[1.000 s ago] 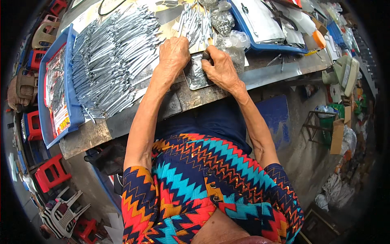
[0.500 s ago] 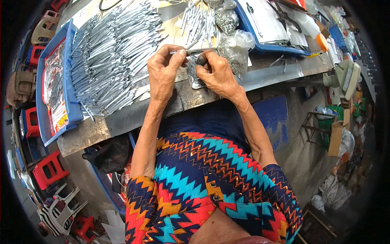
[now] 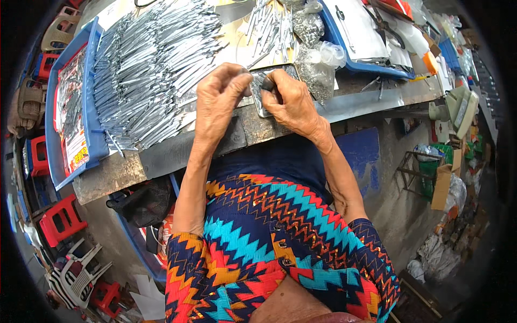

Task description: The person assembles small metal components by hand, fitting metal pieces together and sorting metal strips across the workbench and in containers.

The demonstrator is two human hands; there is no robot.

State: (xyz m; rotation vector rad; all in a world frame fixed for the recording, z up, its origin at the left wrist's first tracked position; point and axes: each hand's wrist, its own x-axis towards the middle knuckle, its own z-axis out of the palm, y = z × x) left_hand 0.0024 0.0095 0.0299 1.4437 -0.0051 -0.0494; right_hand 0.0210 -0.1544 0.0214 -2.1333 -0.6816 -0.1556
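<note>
Firstly, at the far left, a red stool [image 3: 63,219] and a white plastic chair [image 3: 83,280] are noted on the floor. Next to them, a blue tray [image 3: 98,129] is set at the left end of the worktop [image 3: 258,128], with loose contents inside it. To the right of this tray, a broad heap of thin metal pieces [image 3: 156,70] is spread, most of them laid slantwise.

Just beyond the heap, the left hand [image 3: 222,91] is raised near the worktop's front edge, thumb and fingers drawn together in a pinch; whether anything is gripped cannot be told. Beside it, a shallow tray [image 3: 263,114] of small parts is placed near the same edge, between the hands. Behind that, a smaller pile of metal pieces [image 3: 269,32] is seen.

The right hand [image 3: 293,102] is held over the shallow tray, fingers curled and thumb tucked in; its contents, if any, are hidden. Close by on its right, a clear bag [image 3: 316,78] of small items is observed. Farther right, a second blue tray [image 3: 340,56] is filled with papers and a pair of pliers [image 3: 385,26].
</note>
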